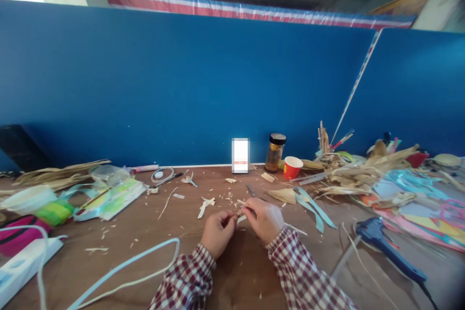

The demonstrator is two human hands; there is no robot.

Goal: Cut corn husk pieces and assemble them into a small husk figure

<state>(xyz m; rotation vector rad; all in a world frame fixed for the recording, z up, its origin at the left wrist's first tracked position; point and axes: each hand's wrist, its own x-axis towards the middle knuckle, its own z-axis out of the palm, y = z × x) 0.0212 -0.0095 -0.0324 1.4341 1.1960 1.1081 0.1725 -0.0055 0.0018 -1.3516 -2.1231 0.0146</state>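
Pinching a small pale-brown piece (239, 212) between both hands, the person works over the middle of the worktop (145, 223), facing its far edge. The left hand (219, 232) has its thumb and fingers drawn together on one side of the piece; the right hand (265, 220) has its fingers clamped at the other side, though their exact contact is partly hidden. Such thin, dry-looking stuff would probably split under a hard squeeze, so a light, steady grip from the left and small movements from the right should serve best, with both wrists kept low. Towards the near left corner, a white cable (123, 284) loops close enough to the left sleeve that it could snag. Out to the right lies a blue glue gun (388, 247), best kept clear of the right forearm. Just beyond the fingers, pale shavings (228, 197) litter the surface; keeping them apart from the held piece would help. Pale blue strips (312, 208) lie farther right, and near the far edge stand a red paper cup (292, 168) and a dark-lidded jar (274, 152), before a blue panel (218, 82).
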